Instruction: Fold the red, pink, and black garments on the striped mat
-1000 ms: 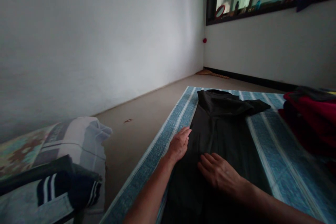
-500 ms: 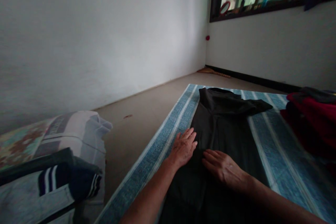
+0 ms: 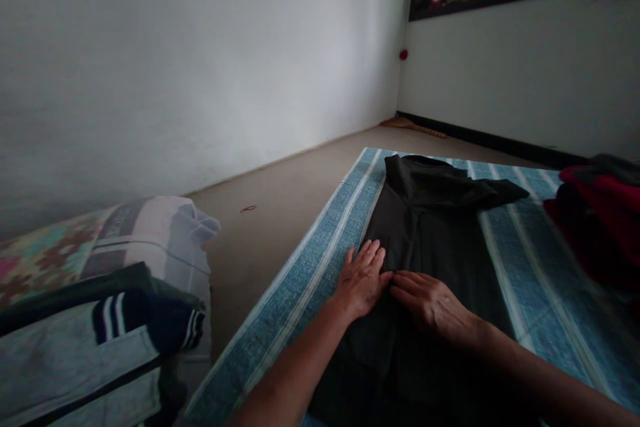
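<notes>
A black garment with a sleeve lying out to the right is spread on a blue striped sheet. My left hand lies flat on the garment's left edge, its fingers stretched out. Close beside it, my right hand rests palm down on the cloth with its fingers extended. The left thumb and the right fingertips almost meet; whether they touch I cannot tell. The near part of the garment is too dark to make out in detail.
To the left, a grey and navy garment lies in front of a folded patterned bedding bundle. Dark red clothes are piled at the right. A small loop lies on the floor by the white wall.
My hands have come closer together on the garment, the left one shifting right. The view has tilted slightly down and turned a little left.
</notes>
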A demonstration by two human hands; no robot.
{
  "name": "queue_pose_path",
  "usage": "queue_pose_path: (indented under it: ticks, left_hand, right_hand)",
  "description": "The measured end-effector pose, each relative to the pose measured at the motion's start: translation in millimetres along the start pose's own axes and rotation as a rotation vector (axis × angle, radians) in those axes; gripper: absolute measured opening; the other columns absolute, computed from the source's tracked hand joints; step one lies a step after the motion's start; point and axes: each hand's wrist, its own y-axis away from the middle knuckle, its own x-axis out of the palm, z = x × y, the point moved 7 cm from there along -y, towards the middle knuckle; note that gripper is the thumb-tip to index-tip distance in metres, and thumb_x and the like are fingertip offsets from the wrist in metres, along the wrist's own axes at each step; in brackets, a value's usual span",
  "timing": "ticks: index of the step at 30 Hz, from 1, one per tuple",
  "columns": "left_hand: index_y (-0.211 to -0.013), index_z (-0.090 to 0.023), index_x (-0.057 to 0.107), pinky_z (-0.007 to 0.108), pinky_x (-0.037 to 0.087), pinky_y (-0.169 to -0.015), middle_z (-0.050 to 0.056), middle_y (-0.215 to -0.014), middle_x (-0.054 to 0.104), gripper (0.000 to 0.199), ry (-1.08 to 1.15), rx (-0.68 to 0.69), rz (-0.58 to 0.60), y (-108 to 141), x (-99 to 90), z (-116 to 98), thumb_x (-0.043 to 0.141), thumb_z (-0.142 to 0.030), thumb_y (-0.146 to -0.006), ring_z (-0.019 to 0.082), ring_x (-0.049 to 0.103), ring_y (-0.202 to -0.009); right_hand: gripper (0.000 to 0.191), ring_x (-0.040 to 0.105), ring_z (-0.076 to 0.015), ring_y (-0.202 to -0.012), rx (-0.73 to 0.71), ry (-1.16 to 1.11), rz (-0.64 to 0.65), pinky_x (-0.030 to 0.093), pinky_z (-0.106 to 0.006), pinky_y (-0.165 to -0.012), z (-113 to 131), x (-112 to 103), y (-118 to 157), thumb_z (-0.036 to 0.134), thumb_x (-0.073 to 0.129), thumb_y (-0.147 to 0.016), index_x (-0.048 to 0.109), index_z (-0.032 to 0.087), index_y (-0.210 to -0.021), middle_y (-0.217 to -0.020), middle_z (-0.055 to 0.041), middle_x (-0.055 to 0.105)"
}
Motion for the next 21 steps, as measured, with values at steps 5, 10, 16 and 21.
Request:
queue_pose_path:
  ticks: [5,10,16,21]
  left_hand:
    - [-0.136,-0.019,0.044,0.051,0.020,-0.115,0.010,-0.149,0.038,0.043,-0.019,0.036,-0.063,5.8,2.2,-4.3,0.034,-0.037,-0.098,0.022,0.029,-0.140]
    - [-0.133,-0.018,0.047,0.048,0.028,-0.113,0.010,-0.145,0.044,0.040,0.056,0.034,-0.063,4.2,-3.1,-2.0,0.038,-0.033,-0.097,0.022,0.035,-0.137]
    - [-0.120,-0.016,0.055,0.047,0.039,-0.106,0.013,-0.127,0.059,0.040,0.125,0.009,-0.162,33.2,-36.6,-20.7,0.042,-0.043,-0.094,0.026,0.052,-0.121]
    - [-0.106,-0.015,0.058,0.050,0.049,-0.091,0.012,-0.109,0.062,0.047,0.018,-0.157,-0.148,68.0,-33.0,-38.8,0.073,-0.037,-0.068,0.033,0.057,-0.103]
  right_hand:
    - [0.023,0.061,-0.0188,-0.093,0.017,-0.028,-0.014,0.050,-0.031,-0.083,-2.1,0.9,-0.2,0.010,0.042,-0.088,0.062,0.018,-0.097,-0.097,-0.0101,0.066]
    - [0.026,0.061,-0.0199,-0.095,0.033,-0.054,-0.057,0.051,-0.033,-0.083,-4.3,0.1,-0.5,0.008,0.041,-0.086,0.062,0.017,-0.098,-0.101,-0.0112,0.066]
    - [0.023,0.062,-0.0216,-0.096,0.075,-0.054,-0.122,0.053,-0.034,-0.081,-6.6,-10.4,-5.0,0.012,0.042,-0.088,0.062,0.016,-0.099,-0.102,-0.0126,0.066]
    - [0.031,0.062,-0.0212,-0.097,0.111,-0.045,-0.220,0.054,-0.034,-0.082,-7.0,-11.2,-7.4,0.008,0.039,-0.085,0.061,0.016,-0.105,-0.107,-0.0121,0.066]
